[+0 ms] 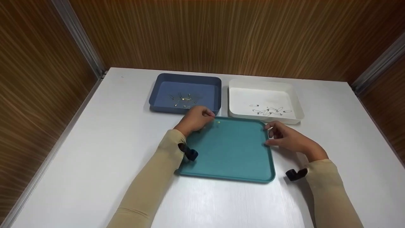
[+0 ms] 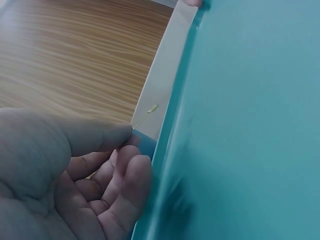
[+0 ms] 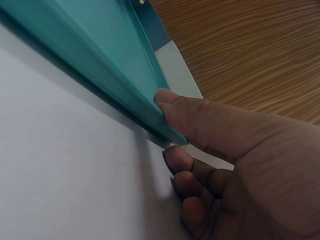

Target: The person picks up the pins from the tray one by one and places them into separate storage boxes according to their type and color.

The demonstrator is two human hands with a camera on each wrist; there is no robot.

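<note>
**Head view: two hands at the far corners of a teal tray**

Head view shows us a teal tray lying flat on the white worktop, with a blue tray and a white tray set side by side just behind it. We see our left hand at the teal tray's far left corner, close to the blue tray's near wall. Its fingers are curled and the thumb is brought toward them. In the left wrist view the thumb and fingers close together right beside the teal rim, and a thin yellowish pin sticks out from just past the thumb tip; we cannot tell for certain whether the hand pinches it. A small yellow speck also sits on the teal tray near that corner in the head view.

Our right hand is at the teal tray's far right corner. In the right wrist view the thumb presses on top of the rim while the curled fingers sit under the edge, so this hand grips the tray.

Several small safety pins lie in the blue tray, gold-toned among them, and a cluster of silver pins lies in the white tray. Wood-grain panels enclose the worktop on three sides.
</note>
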